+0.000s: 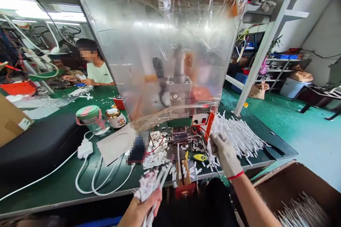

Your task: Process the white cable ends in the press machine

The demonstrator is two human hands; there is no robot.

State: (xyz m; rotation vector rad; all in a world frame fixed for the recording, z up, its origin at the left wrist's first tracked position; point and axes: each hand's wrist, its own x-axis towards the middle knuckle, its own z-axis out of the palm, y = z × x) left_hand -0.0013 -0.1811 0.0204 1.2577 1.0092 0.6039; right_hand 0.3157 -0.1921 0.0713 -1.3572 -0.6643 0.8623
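Note:
My left hand [146, 204], bare, is wrapped round a bundle of thin white strips [153, 184] at the bottom centre. In a white glove with a red cuff, my right hand [226, 154] is beside the orange edge of the machine; its fingers are bent, and what they hold, if anything, is too small to tell. Between the hands stands the small press [179, 136], with a strip [179, 161] lying lengthwise in front of it. Right of the machine lies a big pile of white strips [237, 133].
A cloudy plastic shield [165, 49] hangs over the press. Nearby are a yellow-black tool [199, 157], white cables [85, 149], a lidded jug [92, 118] and a cup [115, 117]. A cardboard box [301, 184] stands lower right. Another person [97, 71] sits back left.

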